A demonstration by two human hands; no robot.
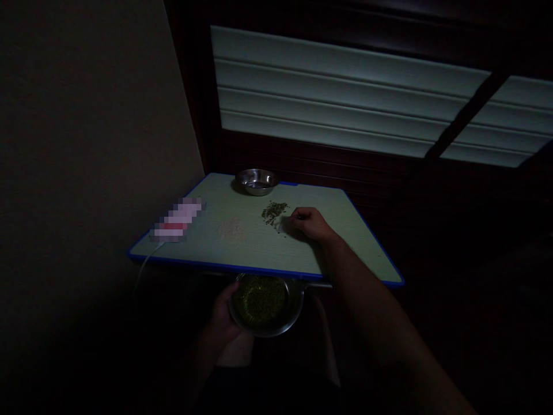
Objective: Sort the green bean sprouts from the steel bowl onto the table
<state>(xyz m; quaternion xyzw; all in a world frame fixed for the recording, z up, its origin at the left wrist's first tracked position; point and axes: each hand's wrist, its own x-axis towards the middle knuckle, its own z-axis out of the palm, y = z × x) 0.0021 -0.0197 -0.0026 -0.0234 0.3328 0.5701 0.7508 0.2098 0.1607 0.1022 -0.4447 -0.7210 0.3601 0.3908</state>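
Observation:
My left hand (224,317) is closed on the rim of a metal bowl (296,305), held just below the table's near edge. Inside it lie many small green beans (261,300), probably mung beans. Over the table (298,253), the fingers of my right hand (309,223) are pinched around a small pale spoon-like tool (281,225), whose exact kind is too dim to tell. Its tip touches the near side of a loose heap of green beans (274,211). Left of this heap is a thin patch of pale grains (232,230).
An shiny metal bowl (257,183) stands at the table's far edge. A blurred-out pink and white object (179,220) lies at the left, with a white cable (147,262) hanging off the edge. A wall (99,115) rises on the left; dark wooden panelling (311,158) is behind.

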